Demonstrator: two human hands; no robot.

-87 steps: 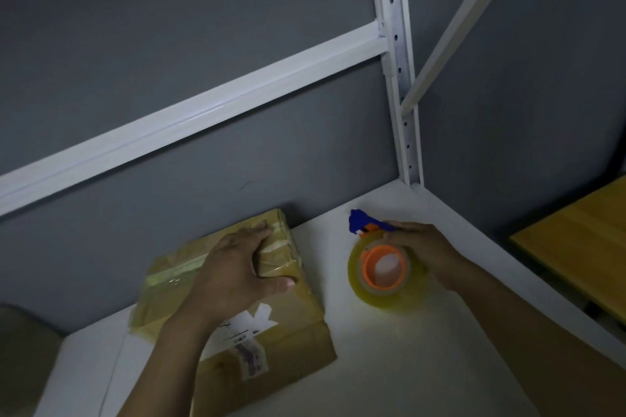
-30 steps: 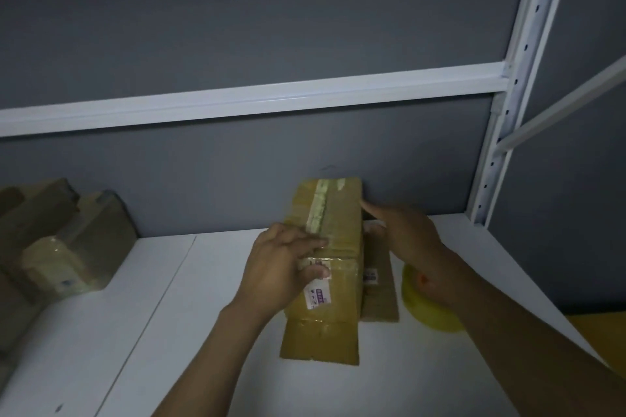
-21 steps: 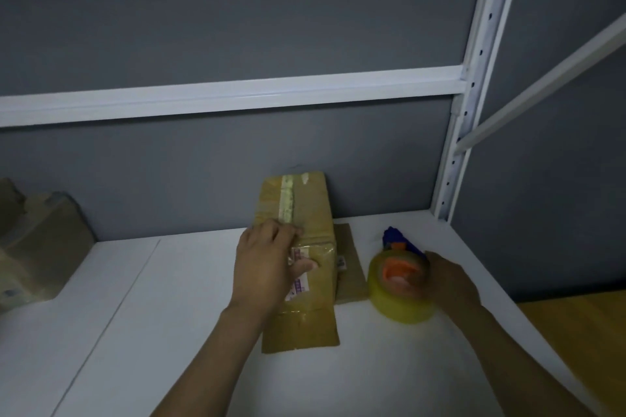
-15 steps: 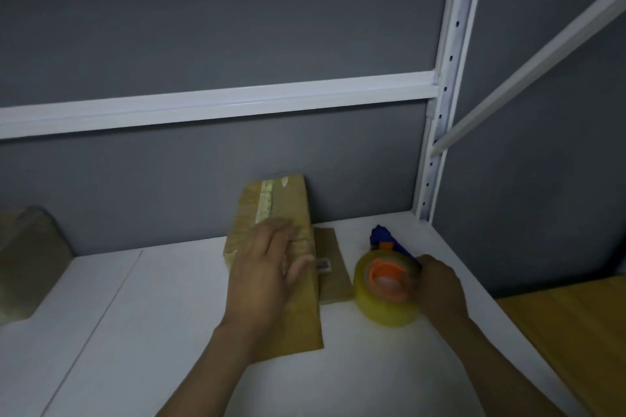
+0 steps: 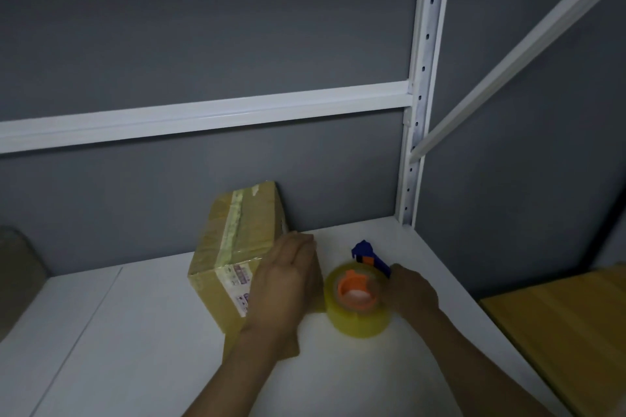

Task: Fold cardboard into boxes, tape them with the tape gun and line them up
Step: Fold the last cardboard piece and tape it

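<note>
**Sealing the side of a box, tape gun at the ready**

Judging by how things lie, the step in hand is the taping of the brown cardboard box (image 5: 237, 247); it stands on the white shelf board (image 5: 135, 349), its far end against the grey wall (image 5: 169, 196), with a pale strip of tape already run along its top face; a loose brown flap (image 5: 293, 345) lies flat on the board at its near right corner, so this side looks not yet closed.

The left hand (image 5: 288, 281) is laid flat, fingers straight and together, along the right side of the box; it steadies rather than grips. The right hand (image 5: 411, 293) is curled round the handle end of the blue-and-orange tape gun with its yellowish roll (image 5: 359, 298); the gun rests on the board just beside the box, its blue nose pointing toward the wall.

The next move, as I read it, calls for folding the flap up against the box, holding it there with the left hand, and lifting the gun to lay tape across the seam; the flap may spring back if the pressure eases. A dim taped bundle (image 5: 17, 281) sits at the far left of the board; lining up would follow there.
</note>
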